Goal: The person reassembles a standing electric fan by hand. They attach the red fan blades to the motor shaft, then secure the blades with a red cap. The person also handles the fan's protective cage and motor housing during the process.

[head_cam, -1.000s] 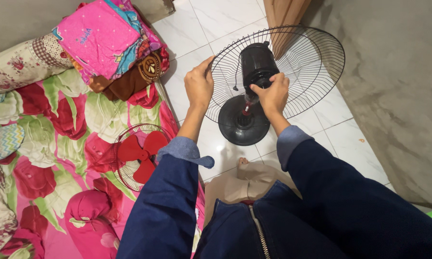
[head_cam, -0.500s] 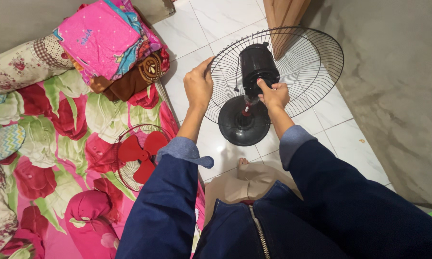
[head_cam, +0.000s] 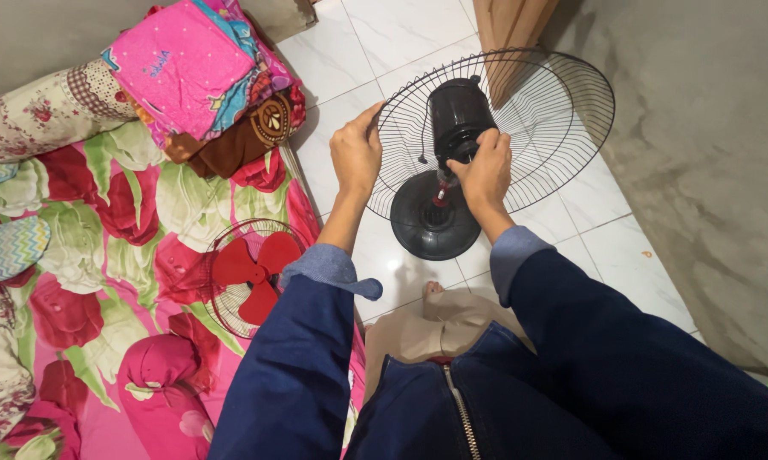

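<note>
A black stand fan stands on the white tile floor, with its round base [head_cam: 431, 230] below and its black motor housing [head_cam: 458, 115] tilted up. The rear wire guard [head_cam: 554, 111] is mounted around the motor. My left hand [head_cam: 356, 158] grips the guard's left rim. My right hand [head_cam: 485, 170] is closed on the motor's underside, near the red-marked neck. A red fan blade [head_cam: 252, 271] lies inside the front wire guard [head_cam: 230, 319] on the floral mattress, left of my left arm.
A floral mattress [head_cam: 103, 255] fills the left side, with folded pink and brown cloths [head_cam: 205, 77] and pillows at its head. A grey concrete wall [head_cam: 708, 170] runs on the right. A wooden post [head_cam: 512, 21] stands behind the fan. My foot [head_cam: 435, 294] rests near the base.
My right hand has slid a little up the fan's neck toward the motor. The left hand stays on the guard's rim. The view has barely shifted.
</note>
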